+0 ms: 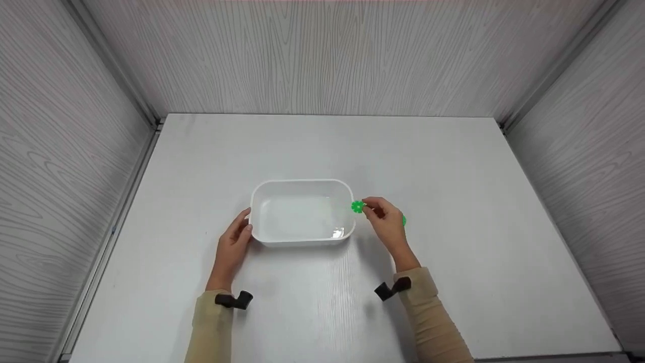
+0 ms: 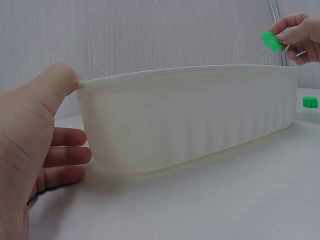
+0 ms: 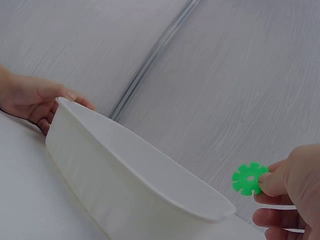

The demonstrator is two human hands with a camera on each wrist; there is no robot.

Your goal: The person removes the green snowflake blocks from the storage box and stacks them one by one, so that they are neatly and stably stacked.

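A white rectangular tub with rounded corners stands on the table. My left hand holds its left end; in the left wrist view the thumb side lies at the rim and the lower fingers are bent against the outer wall. Between thumb and fingertips, my right hand pinches a green notched disc with a small hole in its middle. The head view puts this disc at the tub's right rim, and the left wrist view shows it higher than the rim. The tub's inside shows bare white with a bright reflection.
More green notched plastic sits on the table to the right of the tub, mostly hidden behind my right hand in the head view. Pale wood-grain panels enclose the white table at the back and both sides.
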